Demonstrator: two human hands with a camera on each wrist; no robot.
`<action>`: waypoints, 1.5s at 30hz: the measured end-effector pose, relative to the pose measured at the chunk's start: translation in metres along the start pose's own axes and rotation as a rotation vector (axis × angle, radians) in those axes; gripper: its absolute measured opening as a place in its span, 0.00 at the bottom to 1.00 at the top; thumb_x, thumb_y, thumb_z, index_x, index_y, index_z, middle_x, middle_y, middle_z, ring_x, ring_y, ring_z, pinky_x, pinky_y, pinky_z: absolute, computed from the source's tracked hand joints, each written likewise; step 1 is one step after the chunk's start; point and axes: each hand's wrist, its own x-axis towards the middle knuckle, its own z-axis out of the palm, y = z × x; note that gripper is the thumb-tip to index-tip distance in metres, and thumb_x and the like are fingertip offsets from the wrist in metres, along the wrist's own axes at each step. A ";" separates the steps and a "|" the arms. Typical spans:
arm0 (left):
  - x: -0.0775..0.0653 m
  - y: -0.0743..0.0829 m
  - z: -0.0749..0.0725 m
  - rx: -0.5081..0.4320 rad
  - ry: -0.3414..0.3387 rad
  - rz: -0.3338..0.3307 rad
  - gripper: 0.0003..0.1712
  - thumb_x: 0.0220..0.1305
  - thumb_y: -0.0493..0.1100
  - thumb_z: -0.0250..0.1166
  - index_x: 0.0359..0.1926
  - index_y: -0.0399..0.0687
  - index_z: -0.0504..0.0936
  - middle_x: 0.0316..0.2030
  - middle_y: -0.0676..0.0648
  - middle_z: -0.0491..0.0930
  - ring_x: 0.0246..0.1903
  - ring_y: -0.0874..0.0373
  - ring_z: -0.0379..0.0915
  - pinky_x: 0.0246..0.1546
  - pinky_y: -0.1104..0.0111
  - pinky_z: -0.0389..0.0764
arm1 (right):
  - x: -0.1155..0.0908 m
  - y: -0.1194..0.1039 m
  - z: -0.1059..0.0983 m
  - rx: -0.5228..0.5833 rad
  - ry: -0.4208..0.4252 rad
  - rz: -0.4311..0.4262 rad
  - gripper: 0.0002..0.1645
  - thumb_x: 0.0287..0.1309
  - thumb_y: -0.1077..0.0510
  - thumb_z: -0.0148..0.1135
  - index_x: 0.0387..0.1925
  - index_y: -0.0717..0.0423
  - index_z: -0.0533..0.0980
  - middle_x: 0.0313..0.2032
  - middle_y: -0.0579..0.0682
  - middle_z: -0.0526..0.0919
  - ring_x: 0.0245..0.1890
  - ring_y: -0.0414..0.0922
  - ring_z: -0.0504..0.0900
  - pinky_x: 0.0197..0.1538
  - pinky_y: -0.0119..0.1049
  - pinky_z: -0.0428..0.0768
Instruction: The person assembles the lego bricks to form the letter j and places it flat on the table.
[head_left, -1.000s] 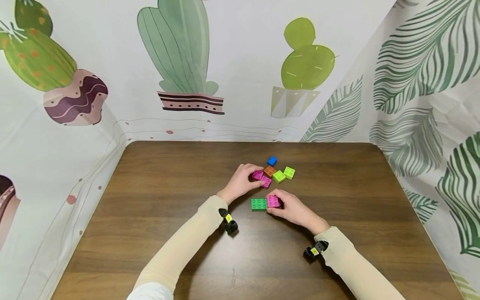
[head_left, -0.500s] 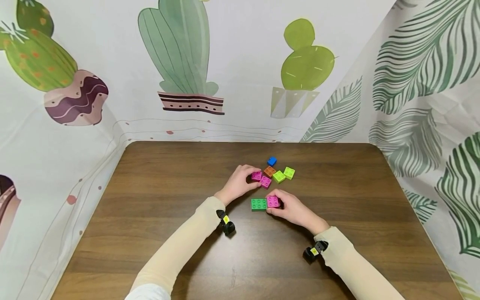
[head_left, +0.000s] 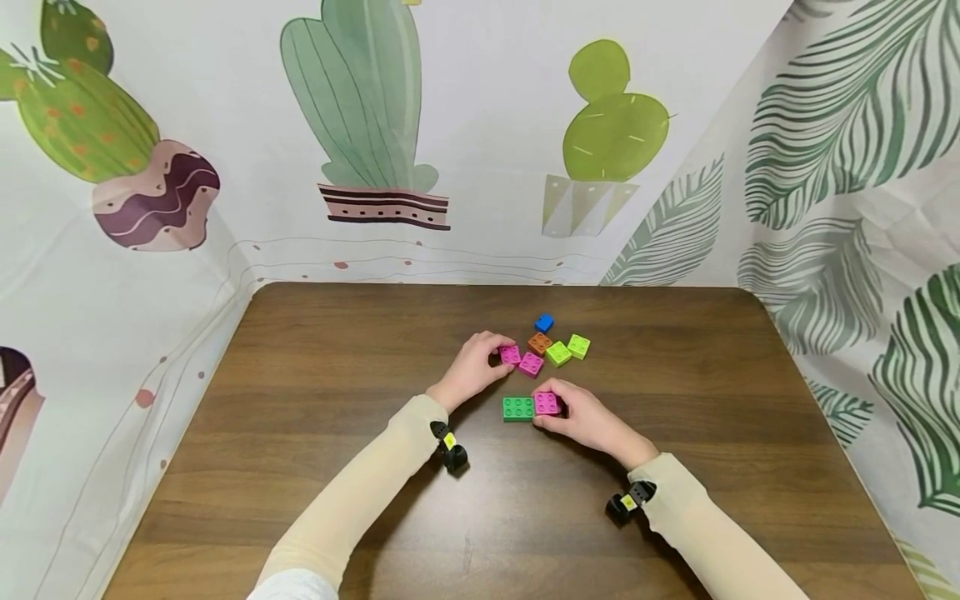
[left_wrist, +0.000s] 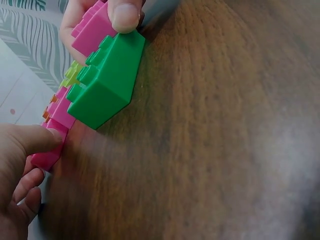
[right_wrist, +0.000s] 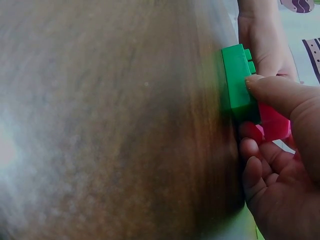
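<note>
My left hand [head_left: 474,365] pinches a pink building brick [head_left: 510,355] between thumb and fingers, down at table level. Touching or almost touching that brick is a second pink brick [head_left: 532,364]. Nearer to me, my right hand [head_left: 588,417] grips a third pink brick [head_left: 546,403], which sits on the right end of a longer green brick [head_left: 518,408]. The left wrist view shows the green brick's studs [left_wrist: 87,75] beside this pink brick, with the right thumb [left_wrist: 125,17] against it. In the right wrist view, the right thumb and fingers hide part of both bricks.
Beyond the hands lie an orange brick [head_left: 540,343], two lime bricks, one nearer [head_left: 558,353] and one farther right [head_left: 578,346], and a blue brick [head_left: 544,322]. The wooden table [head_left: 375,333] ends at a cactus-print cloth [head_left: 495,167].
My left hand has drawn slightly left and towards me with its pink brick, away from the orange brick. My right hand and the green brick have stayed in place.
</note>
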 end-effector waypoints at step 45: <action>-0.040 0.014 -0.013 -0.042 0.011 0.047 0.23 0.67 0.45 0.74 0.60 0.46 0.84 0.54 0.45 0.83 0.56 0.50 0.74 0.60 0.54 0.75 | 0.002 0.002 0.000 0.005 -0.007 0.017 0.20 0.62 0.54 0.75 0.52 0.51 0.78 0.39 0.44 0.79 0.38 0.43 0.75 0.41 0.37 0.77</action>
